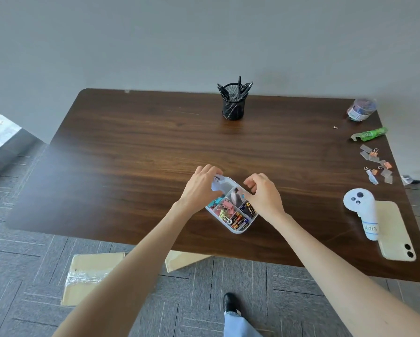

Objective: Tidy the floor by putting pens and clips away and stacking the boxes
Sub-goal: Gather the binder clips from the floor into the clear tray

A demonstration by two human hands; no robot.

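Both hands, left (199, 186) and right (264, 193), pinch the tray's (238, 230) far rim on the bench (131, 154); clips (222, 209) fill it, pens (235, 90) stand potted. Boxes (92, 273) on the floor look unstacked, stray clips (376, 164) remain.

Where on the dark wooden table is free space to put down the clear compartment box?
Free: the broad left half of the dark wooden table, and the middle between the black mesh pen cup and both hands. Crowded: the right edge, with loose binder clips, white controller and pale phone.
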